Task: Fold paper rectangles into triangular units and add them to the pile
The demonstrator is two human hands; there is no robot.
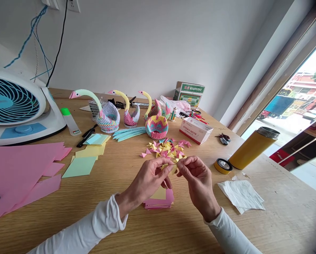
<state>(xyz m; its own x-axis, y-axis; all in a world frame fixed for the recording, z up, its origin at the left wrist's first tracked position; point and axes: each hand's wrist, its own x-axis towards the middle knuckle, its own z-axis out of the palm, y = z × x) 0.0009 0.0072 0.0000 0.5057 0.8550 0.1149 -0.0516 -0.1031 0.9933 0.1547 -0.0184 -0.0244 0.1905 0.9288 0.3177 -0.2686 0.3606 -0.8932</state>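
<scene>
My left hand (149,176) and my right hand (197,178) meet above the wooden table (120,225), both pinching a small folded yellow paper piece (171,168) between their fingertips. Under the hands lies a small stack of pink and yellow sticky notes (160,201). Just beyond the fingers sits a pile of several folded pink and yellow paper triangles (167,148). Further back stand three paper swans (107,114) of folded pieces.
Large pink sheets (20,173) and green and yellow squares (85,158) lie at the left, beside a white fan (17,109). A sticky-note box (195,129), a yellow flask (253,148) on its side, a tape roll (222,165) and a white tissue (241,195) lie at the right.
</scene>
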